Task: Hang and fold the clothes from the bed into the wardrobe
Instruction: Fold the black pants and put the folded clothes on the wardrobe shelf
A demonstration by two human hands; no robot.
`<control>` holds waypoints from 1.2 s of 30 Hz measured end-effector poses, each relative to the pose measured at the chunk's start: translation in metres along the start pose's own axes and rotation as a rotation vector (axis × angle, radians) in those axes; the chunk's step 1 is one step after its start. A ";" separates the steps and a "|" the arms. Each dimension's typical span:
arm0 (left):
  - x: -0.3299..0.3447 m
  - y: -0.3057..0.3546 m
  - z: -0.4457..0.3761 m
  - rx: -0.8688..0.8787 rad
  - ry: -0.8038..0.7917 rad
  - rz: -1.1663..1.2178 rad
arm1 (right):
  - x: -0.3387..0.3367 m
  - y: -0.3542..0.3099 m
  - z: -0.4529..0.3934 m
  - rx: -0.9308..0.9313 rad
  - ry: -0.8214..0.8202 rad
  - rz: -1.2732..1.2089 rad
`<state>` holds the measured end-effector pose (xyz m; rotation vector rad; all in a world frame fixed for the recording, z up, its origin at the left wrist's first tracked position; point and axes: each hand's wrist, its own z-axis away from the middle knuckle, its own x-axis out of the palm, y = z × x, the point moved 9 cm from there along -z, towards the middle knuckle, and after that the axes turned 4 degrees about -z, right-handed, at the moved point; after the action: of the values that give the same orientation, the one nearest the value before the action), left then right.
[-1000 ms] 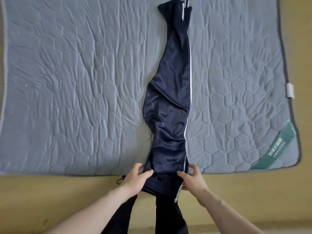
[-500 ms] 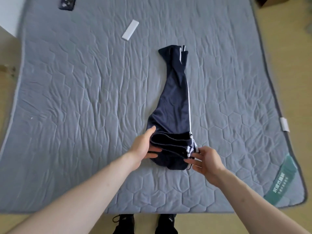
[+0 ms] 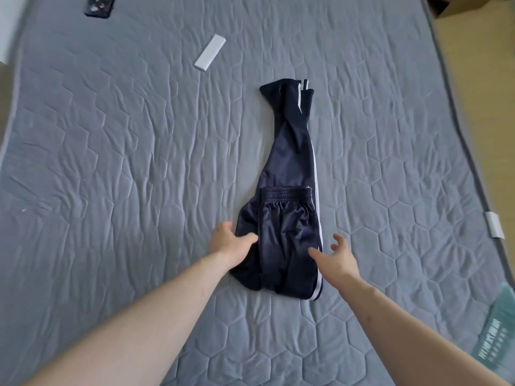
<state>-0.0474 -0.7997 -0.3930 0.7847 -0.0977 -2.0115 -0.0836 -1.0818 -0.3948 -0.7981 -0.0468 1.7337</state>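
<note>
Trousers (image 3: 289,168), navy with a white side stripe, lie lengthwise in the middle of the bed (image 3: 111,162), on its grey quilted cover. The waistband end is folded up over the legs, so the elastic band sits about midway along the garment, and the fold forms the near edge. The leg cuffs point to the far side, bunched and slightly twisted.

The left hand (image 3: 227,243) is at the near left edge of the folded part. Its thumb lies on top of the cloth and its fingers are tucked against or under the bulge of fabric there, pinching that edge. The right hand (image 3: 335,256) is at the near right edge, by the white stripe. Its fingers are spread and loose, with the thumb over the cloth and the other fingers just beyond the stripe above the cover; whether they touch the fabric cannot be told, and it grips nothing.

A white flat bar (image 3: 209,56) lies on the cover well beyond the trousers to the left. A dark phone (image 3: 100,5) lies at the far left edge of the view. A white tag (image 3: 494,224) sticks out at the right border of the cover, and a green label (image 3: 498,327) lies near the right corner, blurred.
</note>
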 end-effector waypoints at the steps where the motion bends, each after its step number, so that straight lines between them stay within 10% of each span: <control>1: 0.008 -0.013 -0.003 -0.048 -0.031 -0.009 | 0.004 0.009 -0.004 0.017 -0.002 0.008; 23: 0.071 -0.055 -0.008 -0.028 -0.269 0.170 | 0.052 0.039 0.001 0.061 -0.222 -0.397; 36: 0.086 -0.229 0.169 -0.326 -0.618 -0.026 | 0.082 0.204 0.192 0.516 -0.445 -0.304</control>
<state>-0.3437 -0.7821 -0.3856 -0.0549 -0.1094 -2.1573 -0.3657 -1.0078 -0.3738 -0.0171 -0.0176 1.5049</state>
